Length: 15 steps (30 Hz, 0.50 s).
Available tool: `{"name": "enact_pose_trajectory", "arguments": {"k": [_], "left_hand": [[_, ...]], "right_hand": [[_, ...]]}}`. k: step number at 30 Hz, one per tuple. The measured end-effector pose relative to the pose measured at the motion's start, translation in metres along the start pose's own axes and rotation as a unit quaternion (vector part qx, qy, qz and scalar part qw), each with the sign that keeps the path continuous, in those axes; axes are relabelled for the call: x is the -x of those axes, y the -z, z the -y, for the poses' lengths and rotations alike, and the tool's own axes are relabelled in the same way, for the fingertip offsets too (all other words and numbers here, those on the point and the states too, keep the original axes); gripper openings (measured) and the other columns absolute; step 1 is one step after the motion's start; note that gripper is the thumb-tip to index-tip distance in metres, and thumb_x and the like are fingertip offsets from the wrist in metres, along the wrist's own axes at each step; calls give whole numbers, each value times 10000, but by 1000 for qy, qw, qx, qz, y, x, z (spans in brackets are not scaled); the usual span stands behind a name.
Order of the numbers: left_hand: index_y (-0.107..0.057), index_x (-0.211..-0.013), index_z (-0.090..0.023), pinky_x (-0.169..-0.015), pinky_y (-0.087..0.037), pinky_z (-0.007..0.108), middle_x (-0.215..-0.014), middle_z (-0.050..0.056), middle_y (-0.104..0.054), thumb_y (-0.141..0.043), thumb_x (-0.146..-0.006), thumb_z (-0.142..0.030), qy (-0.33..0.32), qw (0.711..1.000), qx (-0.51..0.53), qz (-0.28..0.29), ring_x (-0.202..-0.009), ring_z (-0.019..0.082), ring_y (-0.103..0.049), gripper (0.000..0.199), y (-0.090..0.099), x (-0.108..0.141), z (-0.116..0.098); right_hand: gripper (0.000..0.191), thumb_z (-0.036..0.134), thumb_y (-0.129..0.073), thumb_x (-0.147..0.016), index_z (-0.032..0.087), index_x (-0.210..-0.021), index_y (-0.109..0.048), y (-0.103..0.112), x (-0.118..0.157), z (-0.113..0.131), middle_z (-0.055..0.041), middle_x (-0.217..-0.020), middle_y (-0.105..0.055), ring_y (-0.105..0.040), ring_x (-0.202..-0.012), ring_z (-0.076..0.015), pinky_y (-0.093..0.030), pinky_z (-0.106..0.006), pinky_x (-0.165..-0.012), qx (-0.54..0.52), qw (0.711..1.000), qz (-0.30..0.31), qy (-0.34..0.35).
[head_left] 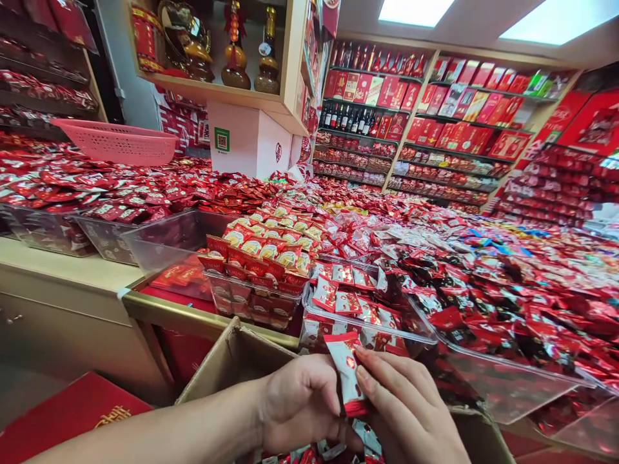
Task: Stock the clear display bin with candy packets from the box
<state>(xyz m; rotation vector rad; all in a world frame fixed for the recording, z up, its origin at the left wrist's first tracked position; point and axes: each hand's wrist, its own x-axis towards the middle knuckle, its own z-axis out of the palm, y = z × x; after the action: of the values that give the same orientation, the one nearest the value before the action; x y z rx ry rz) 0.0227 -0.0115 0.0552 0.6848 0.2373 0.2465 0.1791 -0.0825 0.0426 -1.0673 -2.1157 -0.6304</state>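
A small red-and-white wrapped candy packet (pixel 345 370) stands upright between my two hands, above an open cardboard box (pixel 227 354). My right hand (pixel 411 399) presses its fingertips on the packet's right side. My left hand (pixel 302 399) is curled at the packet's left edge, thumb bent inward; its other fingers are partly hidden. Just under the hands shows another wrapped packet (pixel 367 441), and more lie in the box. Ahead, a clear bin (pixel 367 322) holds neat rows of similar red-and-white packets.
To its left, another clear bin (pixel 256 293) holds red-and-gold packets. Loose packets heap the bins at right (pixel 512 380). A pink basket (pixel 120 142) sits on the heap at left. A gold-edged counter (pixel 193 319) borders the box; a red box (pixel 72 412) lies lower left.
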Motion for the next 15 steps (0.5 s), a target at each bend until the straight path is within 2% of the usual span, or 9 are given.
{"name": "enact_pose_trajectory", "arguments": {"k": [3, 6, 9, 10, 13, 15], "left_hand": [[-585, -817, -109, -609, -384, 284, -726, 45, -537, -448, -527, -74, -5, 998, -9, 60, -745, 168, -517, 322, -1, 4, -3], [-543, -1036, -150, -626, -359, 264, -872, 55, -580, -445, -577, -114, 7, 993, -48, 109, -799, 181, -560, 471, -4, 8, -5], [-536, -1076, -162, -652, -338, 234, -875, 43, -596, -483, -601, -120, 38, 990, -87, 105, -748, 125, -559, 481, -6, 9, -4], [-552, -1059, -163, -658, -334, 223, -857, 36, -600, -514, -589, -116, 46, 989, -100, 100, -728, 107, -548, 474, -5, 8, -3], [-603, -990, -178, -676, -336, 200, -819, 10, -592, -618, -521, -107, 68, 984, -142, 82, -713, 86, -518, 474, -2, 7, 2], [-625, -955, -194, -702, -345, 199, -797, -8, -574, -687, -482, -137, 79, 979, -171, 79, -717, 85, -505, 481, 1, 5, 7]], "right_hand": [[340, 177, -487, -802, 126, -1139, -491, 10, -3, -5, -137, -1032, -645, -560, -947, -229, -488, -339, -719, 19, 999, 19, 24], [311, 132, -448, -817, 149, -1126, -484, 21, -20, -18, -114, -1053, -634, -550, -957, -205, -464, -329, -762, 26, 999, 21, -15], [189, 128, -450, -818, 157, -986, -534, 19, -51, -43, -103, -996, -644, -560, -917, -187, -446, -306, -772, 56, 995, 0, -84], [152, 144, -446, -824, 150, -940, -543, 14, -63, -53, -106, -969, -646, -565, -895, -188, -443, -297, -759, 77, 992, 15, -101], [170, 148, -397, -838, 116, -895, -554, -12, -96, -80, -127, -880, -646, -567, -836, -211, -426, -296, -713, 151, 967, 160, -127], [167, 122, -398, -824, 116, -843, -564, -33, -112, -93, -120, -791, -644, -568, -785, -220, -410, -292, -676, 166, 953, 226, -114]]}}
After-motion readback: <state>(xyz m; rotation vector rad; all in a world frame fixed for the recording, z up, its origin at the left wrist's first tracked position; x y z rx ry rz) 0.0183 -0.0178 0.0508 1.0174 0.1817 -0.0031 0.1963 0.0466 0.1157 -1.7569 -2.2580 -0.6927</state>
